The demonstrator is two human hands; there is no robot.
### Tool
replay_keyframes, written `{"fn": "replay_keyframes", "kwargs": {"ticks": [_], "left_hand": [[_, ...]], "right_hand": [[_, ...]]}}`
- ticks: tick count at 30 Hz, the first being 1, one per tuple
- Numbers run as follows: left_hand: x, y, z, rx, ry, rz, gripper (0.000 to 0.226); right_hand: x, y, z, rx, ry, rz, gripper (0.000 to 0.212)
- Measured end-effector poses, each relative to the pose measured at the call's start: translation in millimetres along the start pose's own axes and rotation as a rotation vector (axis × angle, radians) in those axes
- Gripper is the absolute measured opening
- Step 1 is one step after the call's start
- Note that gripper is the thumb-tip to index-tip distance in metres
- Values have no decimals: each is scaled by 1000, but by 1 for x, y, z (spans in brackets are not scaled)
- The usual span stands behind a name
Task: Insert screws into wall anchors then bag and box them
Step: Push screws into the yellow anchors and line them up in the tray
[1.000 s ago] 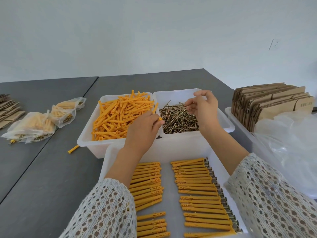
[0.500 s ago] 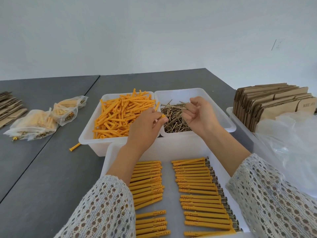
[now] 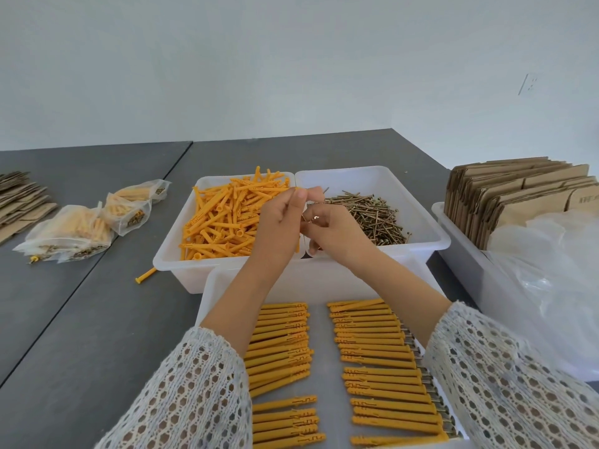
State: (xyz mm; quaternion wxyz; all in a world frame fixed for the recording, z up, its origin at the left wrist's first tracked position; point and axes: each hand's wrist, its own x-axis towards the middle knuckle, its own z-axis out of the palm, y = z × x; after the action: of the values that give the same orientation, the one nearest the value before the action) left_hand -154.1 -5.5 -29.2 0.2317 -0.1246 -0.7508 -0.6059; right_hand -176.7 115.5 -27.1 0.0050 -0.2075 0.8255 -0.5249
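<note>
Meeting above the seam between two white bins, the left hand (image 3: 278,228) pinches an orange anchor (image 3: 297,244) upright, fingers curled, while the right hand (image 3: 337,234) curls round a screw (image 3: 319,197) at its tip; loose anchors (image 3: 223,218) fill the left bin, screws (image 3: 369,215) the right; assembled anchors (image 3: 379,361) lie rowed in the near tray (image 3: 207,296) on the grey surface (image 3: 97,319)
</note>
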Motion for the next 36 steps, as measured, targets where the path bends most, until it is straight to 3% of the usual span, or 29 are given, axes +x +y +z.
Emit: {"fn": "replay_keyframes", "kwargs": {"ticks": [3, 7, 11, 14, 16, 26, 31, 33, 36], "left_hand": [[1, -2, 0, -22, -22, -6, 35], [0, 1, -1, 38, -16, 38, 33], [-5, -5, -9, 443, 22, 160, 36], [-8, -6, -9, 710, 3, 136, 40], [-9, -5, -8, 761, 1, 119, 40], [-9, -1, -7, 780, -28, 120, 34], [-9, -1, -2, 676, -18, 109, 35], [-10, 3, 1, 530, 1, 89, 38], [-12, 16, 9, 323, -46, 64, 39]], "right_hand": [[-1, 1, 7, -99, 120, -46, 29], [1, 1, 3, 59, 251, 23, 35], [2, -3, -11, 429, 370, 88, 35], [1, -5, -19, 551, 411, 65, 26], [1, -7, -21, 591, 404, 44, 18], [1, -7, -15, 439, 322, -55, 9], [-1, -6, -17, 198, 153, -189, 23], [2, -8, -22, 277, 174, -154, 34], [10, -3, -37, 497, 352, 10, 45]]}}
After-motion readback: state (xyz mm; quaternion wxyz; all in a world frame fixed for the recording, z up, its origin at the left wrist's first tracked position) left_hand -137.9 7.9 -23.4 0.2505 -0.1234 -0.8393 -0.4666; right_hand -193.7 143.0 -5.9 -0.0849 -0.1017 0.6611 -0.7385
